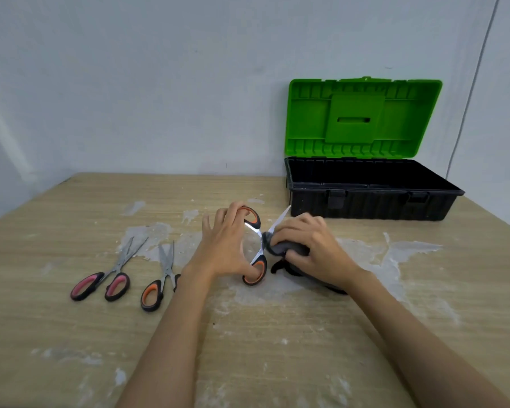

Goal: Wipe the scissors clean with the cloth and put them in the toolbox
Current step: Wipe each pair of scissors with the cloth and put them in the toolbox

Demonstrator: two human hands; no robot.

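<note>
Your left hand (227, 245) holds the orange-handled scissors (258, 245) spread wide, thumb in the near loop, a finger in the far loop, other fingers splayed. Blades point right, toward your right hand (309, 245), fingers clamped on the grey cloth (286, 248) around one blade. The other blade angles toward the open toolbox (365, 198), behind-right, nearer your right hand.

Green-lidded black toolbox (371, 198); orange-and-black scissors (255, 248); dark grey cloth (289, 249)
</note>
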